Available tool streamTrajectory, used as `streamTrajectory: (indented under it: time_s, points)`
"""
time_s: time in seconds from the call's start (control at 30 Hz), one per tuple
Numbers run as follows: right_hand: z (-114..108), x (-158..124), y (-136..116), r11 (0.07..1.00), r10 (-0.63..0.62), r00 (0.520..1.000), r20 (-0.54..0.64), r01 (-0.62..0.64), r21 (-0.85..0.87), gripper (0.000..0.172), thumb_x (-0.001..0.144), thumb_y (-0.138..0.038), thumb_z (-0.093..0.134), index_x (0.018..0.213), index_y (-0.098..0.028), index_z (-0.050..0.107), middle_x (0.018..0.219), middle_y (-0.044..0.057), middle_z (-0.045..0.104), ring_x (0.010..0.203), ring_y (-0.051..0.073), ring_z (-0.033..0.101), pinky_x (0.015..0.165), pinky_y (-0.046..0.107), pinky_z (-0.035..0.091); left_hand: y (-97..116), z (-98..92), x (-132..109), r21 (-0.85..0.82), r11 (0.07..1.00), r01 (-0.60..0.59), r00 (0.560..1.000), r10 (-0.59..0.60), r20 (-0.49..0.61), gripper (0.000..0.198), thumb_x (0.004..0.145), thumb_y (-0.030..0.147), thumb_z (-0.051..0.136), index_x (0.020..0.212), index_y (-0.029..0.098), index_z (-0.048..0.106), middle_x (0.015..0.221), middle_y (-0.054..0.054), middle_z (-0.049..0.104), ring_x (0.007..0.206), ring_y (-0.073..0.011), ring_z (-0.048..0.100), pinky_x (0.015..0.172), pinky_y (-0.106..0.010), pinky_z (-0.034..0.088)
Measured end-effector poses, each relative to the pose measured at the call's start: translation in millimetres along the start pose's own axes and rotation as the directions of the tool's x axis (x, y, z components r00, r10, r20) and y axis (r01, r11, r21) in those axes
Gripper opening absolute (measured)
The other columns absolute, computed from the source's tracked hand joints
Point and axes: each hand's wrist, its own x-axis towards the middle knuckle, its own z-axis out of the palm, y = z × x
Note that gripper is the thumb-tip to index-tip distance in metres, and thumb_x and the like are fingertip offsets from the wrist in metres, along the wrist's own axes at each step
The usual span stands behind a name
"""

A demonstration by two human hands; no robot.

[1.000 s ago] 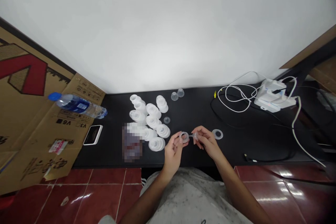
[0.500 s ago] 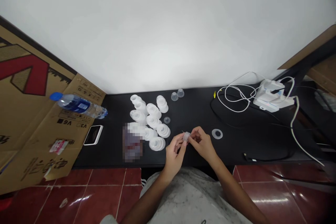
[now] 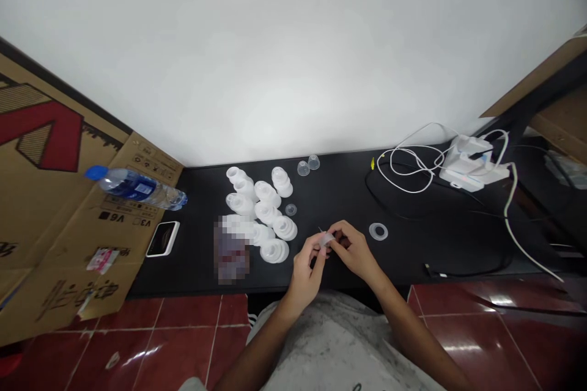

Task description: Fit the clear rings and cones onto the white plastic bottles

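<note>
Between both hands is a small translucent piece (image 3: 326,239), round-looking and clear or whitish, partly covered by the fingers. My left hand (image 3: 306,269) pinches it from the left with thumb and fingertips. From the right, the thumb and bent fingers of my right hand (image 3: 354,248) are closed on the same piece. A flat translucent ring (image 3: 373,233) lies to the right of my right hand. Left of my hands stand several white funnel-shaped plastic parts (image 3: 274,250), grouped closely. Behind them lie a small clear disc (image 3: 290,210) and two clear domed caps (image 3: 303,168).
On the black table (image 3: 339,192), a white-edged phone (image 3: 164,239) lies at left, near a water bottle (image 3: 137,186) and cardboard box (image 3: 41,208). A blurred-out patch (image 3: 232,259) covers something. White cables (image 3: 413,192) and a power strip (image 3: 463,165) are at right.
The translucent piece is turned slightly between my fingers. Both hands stay in nearly the same place, and the view has shifted a little.
</note>
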Motion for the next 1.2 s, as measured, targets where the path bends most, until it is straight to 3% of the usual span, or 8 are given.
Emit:
streamTrajectory:
  time_s: [0.23,0.4,0.6,0.77,0.9,0.97,1.1,1.2]
  points:
    - [5,-3,5,0.999,0.006,1.0,-0.01,-0.006,-0.039,0.006,0.097,-0.023,0.07,0.097,-0.025,0.064,0.094,0.001,0.066,0.072,0.016,0.063,0.059,0.026,0.048,4,-2.5,-1,0.122,0.992,0.006,1.0,-0.007,0.011,0.035,0.116,0.042,0.054,0.141,0.022,0.069,0.088,-0.002,0.069,0.076,-0.0156,0.063,0.075,-0.028,0.052]
    - [9,-8,9,0.998,-0.008,0.999,-0.042,0.005,-0.069,0.007,0.098,-0.022,0.067,0.098,-0.026,0.061,0.096,0.001,0.067,0.072,0.016,0.063,0.061,0.027,0.049,5,-1.9,1,0.146,0.989,0.004,1.0,-0.003,-0.003,0.036,0.116,0.042,0.053,0.14,0.021,0.07,0.097,-0.005,0.075,0.075,-0.0147,0.061,0.072,-0.026,0.05]
    - [14,-17,10,0.981,0.023,0.993,-0.112,-0.044,-0.187,0.005,0.1,-0.025,0.066,0.099,-0.026,0.061,0.088,-0.001,0.064,0.069,0.016,0.062,0.064,0.028,0.049,6,-1.4,3,0.117,0.993,-0.019,1.0,0.016,0.024,0.036,0.116,0.038,0.054,0.144,0.02,0.068,0.121,-0.011,0.081,0.089,-0.0173,0.073,0.082,-0.028,0.059]
    - [18,-19,9,0.974,0.056,0.986,-0.159,-0.089,-0.211,0.006,0.1,-0.027,0.065,0.097,-0.026,0.061,0.087,-0.001,0.065,0.07,0.017,0.062,0.065,0.03,0.049,2,-0.8,1,0.233,0.967,-0.106,0.994,0.102,0.028,0.038,0.115,0.032,0.054,0.149,0.02,0.066,0.117,-0.011,0.083,0.078,-0.0158,0.073,0.08,-0.029,0.063]
    - [20,-18,6,0.973,0.09,0.982,-0.165,-0.122,-0.195,0.003,0.099,-0.027,0.064,0.097,-0.026,0.062,0.084,-0.002,0.066,0.067,0.017,0.063,0.065,0.03,0.049,2,-0.5,-1,0.339,0.92,-0.198,0.98,0.193,0.047,0.04,0.114,0.027,0.052,0.152,0.021,0.065,0.14,-0.016,0.076,0.104,-0.0217,0.078,0.097,-0.035,0.063]
    - [18,-16,4,0.979,0.098,0.985,-0.143,-0.121,-0.163,0.002,0.098,-0.027,0.064,0.099,-0.026,0.063,0.083,-0.002,0.067,0.066,0.017,0.063,0.065,0.03,0.049,4,-0.4,0,0.334,0.926,-0.177,0.984,0.175,0.038,0.039,0.114,0.027,0.052,0.15,0.021,0.066,0.139,-0.016,0.077,0.105,-0.0222,0.078,0.096,-0.034,0.063]
    - [15,-11,2,0.989,0.128,0.99,-0.061,-0.132,-0.061,0.004,0.098,-0.029,0.066,0.097,-0.026,0.064,0.078,-0.002,0.07,0.064,0.017,0.064,0.06,0.029,0.049,8,0.7,5,0.193,0.981,-0.026,1.0,0.028,-0.008,0.035,0.114,0.034,0.055,0.143,0.021,0.069,0.119,-0.011,0.083,0.077,-0.0159,0.073,0.073,-0.027,0.061]
    - [12,-8,1,0.991,0.137,0.989,-0.05,-0.136,0.019,0.013,0.096,-0.029,0.068,0.109,-0.026,0.065,0.084,-0.002,0.074,0.06,0.015,0.064,0.056,0.027,0.048,9,3.2,7,0.148,0.989,0.024,0.999,-0.02,-0.027,0.035,0.114,0.037,0.056,0.141,0.02,0.07,0.12,-0.011,0.083,0.082,-0.0168,0.075,0.075,-0.026,0.061]
